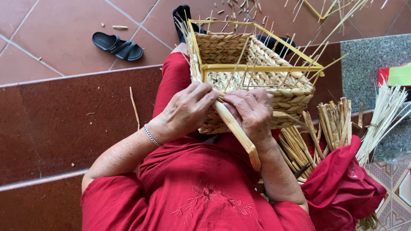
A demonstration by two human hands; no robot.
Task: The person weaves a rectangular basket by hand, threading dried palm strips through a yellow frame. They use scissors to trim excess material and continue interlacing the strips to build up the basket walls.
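A half-woven straw basket (261, 64) on a yellow wire frame (261, 67) rests on my lap, over my red clothing. My left hand (188, 109) presses against the basket's near wall, fingers pinching a flat pale straw strand (237, 130). My right hand (252, 111) grips the same strand beside it, against the weave. The strand's loose end runs down toward my right forearm. Thin upright reeds stick out above the basket's rim.
A bundle of cut straw stalks (317, 132) and a sheaf of thin pale reeds (383, 117) lie at my right, beside a red cloth (342, 184). A black sandal (117, 45) sits on the tiled floor at the upper left. Straw scraps litter the floor.
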